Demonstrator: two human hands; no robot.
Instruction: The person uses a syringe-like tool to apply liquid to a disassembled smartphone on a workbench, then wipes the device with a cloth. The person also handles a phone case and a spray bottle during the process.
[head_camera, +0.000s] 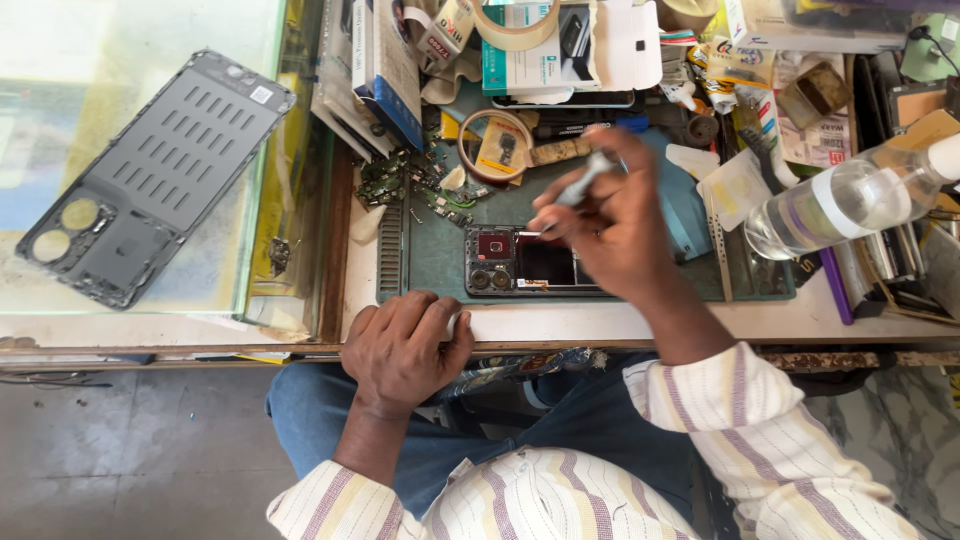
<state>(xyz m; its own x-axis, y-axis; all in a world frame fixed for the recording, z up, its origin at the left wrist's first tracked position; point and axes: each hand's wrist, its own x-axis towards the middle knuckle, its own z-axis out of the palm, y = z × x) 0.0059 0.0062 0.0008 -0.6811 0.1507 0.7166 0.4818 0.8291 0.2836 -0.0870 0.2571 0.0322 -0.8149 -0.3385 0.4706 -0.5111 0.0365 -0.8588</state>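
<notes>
An opened phone (512, 262) lies face down on a green work mat (440, 250), its camera modules and inner board exposed. My right hand (610, 222) hovers over the phone and grips a slim grey tool (585, 180) whose tip touches the board near the top edge. My left hand (402, 348) rests curled on the table's front edge, just below the phone; something small and white shows between its fingers, but what it is cannot be made out. The phone's grey back frame (150, 175) lies apart on a glass counter at the left.
Small green circuit parts and screws (400, 180) are scattered at the mat's upper left. A tape roll (495, 145), boxes (530, 45), and clutter fill the back. A clear plastic bottle (850, 200) lies on its side at the right. The glass counter (100, 50) adjoins the left.
</notes>
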